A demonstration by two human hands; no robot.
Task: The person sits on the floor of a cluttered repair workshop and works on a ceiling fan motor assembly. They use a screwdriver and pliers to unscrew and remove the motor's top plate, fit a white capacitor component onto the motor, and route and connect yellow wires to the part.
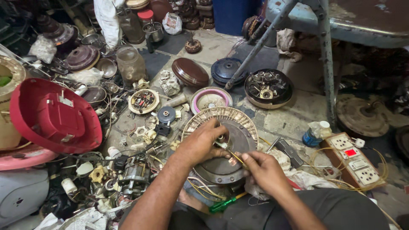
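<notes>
A round grey ceiling-fan motor [232,159] with a ring of pale windings lies on the floor in front of me. My left hand [200,142] rests on its centre, fingers pinched at the hub. My right hand [264,170] grips a thin yellow-handled tool [235,157] whose tip points at the hub, just under the left fingers. A green-handled screwdriver [223,205] lies near my knee.
A red plastic cover [55,117] sits at left. Loose small parts and wires litter the floor left of the motor. Other fan covers and motor housings [268,87] lie beyond. A power strip [355,159] with wires is at right, beside a metal chair leg [328,64].
</notes>
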